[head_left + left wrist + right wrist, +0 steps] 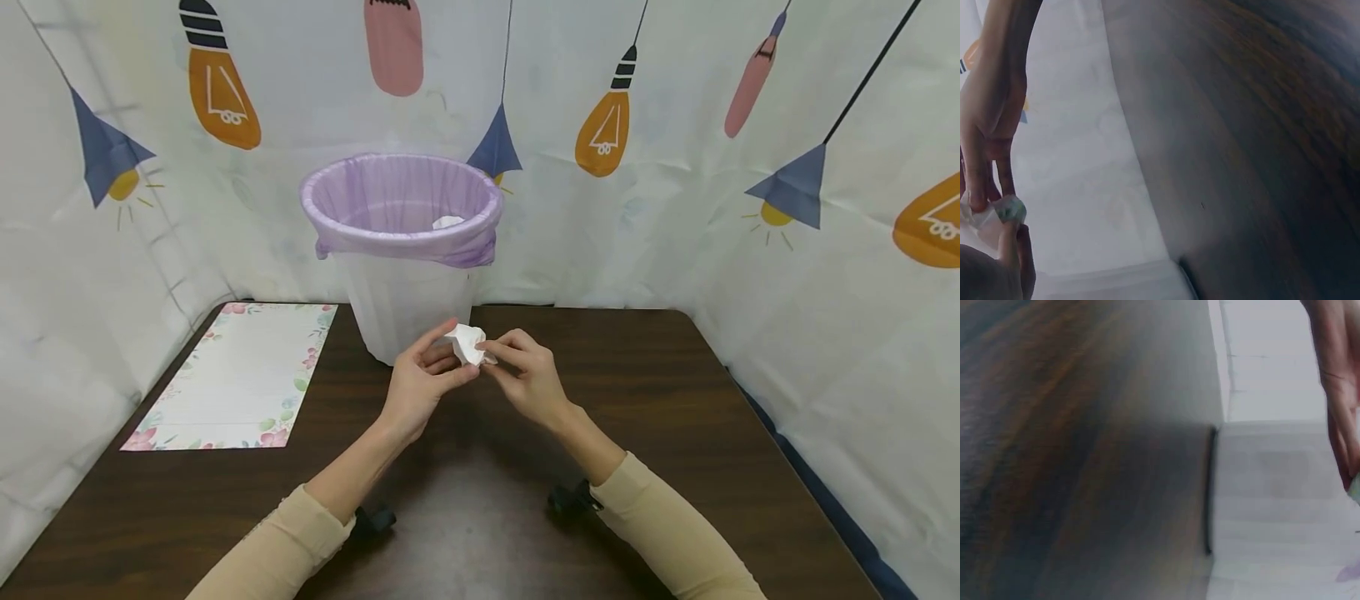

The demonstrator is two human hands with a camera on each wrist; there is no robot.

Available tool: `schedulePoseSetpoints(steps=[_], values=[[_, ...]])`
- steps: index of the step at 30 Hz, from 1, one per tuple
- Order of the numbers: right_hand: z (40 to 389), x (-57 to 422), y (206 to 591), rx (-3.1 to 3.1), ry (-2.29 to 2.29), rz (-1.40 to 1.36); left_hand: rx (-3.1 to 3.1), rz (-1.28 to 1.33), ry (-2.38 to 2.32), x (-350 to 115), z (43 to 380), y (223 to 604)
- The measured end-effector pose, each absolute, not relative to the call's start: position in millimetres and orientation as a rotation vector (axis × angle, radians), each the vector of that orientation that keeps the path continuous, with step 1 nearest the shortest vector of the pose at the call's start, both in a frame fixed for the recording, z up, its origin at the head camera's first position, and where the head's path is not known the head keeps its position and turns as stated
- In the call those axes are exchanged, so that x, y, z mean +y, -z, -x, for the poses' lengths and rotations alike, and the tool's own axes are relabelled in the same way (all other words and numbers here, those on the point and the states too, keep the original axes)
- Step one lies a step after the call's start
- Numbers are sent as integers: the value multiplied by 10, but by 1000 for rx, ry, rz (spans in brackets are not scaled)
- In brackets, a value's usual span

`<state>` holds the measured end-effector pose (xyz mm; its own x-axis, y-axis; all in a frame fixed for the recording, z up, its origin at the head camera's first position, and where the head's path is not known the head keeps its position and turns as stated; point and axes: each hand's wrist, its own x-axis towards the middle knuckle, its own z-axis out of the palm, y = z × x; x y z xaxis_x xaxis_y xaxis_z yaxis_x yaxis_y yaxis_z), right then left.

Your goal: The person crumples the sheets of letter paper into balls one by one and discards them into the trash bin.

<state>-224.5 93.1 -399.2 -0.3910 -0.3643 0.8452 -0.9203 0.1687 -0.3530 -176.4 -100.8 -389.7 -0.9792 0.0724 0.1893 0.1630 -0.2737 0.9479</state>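
A small crumpled white paper [468, 343] is held up between both hands, just in front of the white waste bin [408, 300]. My left hand [423, 379] grips its left side, the thumb below and the index finger stretched up along it. From the other side my right hand [531, 379] pinches it between thumb and fingertips. Seen from the left wrist, the paper [985, 219] has a greenish patch. The right wrist view catches only a bit of green at its right edge. Inside the bin's purple liner [330, 221] lies another white crumpled piece [447, 222].
The dark wooden table [645, 417] carries the bin at its back edge. To the left lies a flat white sheet [240, 375] with a floral border. A white curtain [660, 225] printed with bulbs and lamps surrounds the table behind and at the sides.
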Motion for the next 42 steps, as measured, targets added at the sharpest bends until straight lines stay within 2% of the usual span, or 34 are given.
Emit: schedulePoseSetpoints(steps=[10,42], values=[[2241,967,4034,-1888,-1255,-1201,-1880,413,2370,-1006,1786,3932],[2276,959,3896,-1974,-1153,-1406,-1899,423,2266,-1023,1838,3915]])
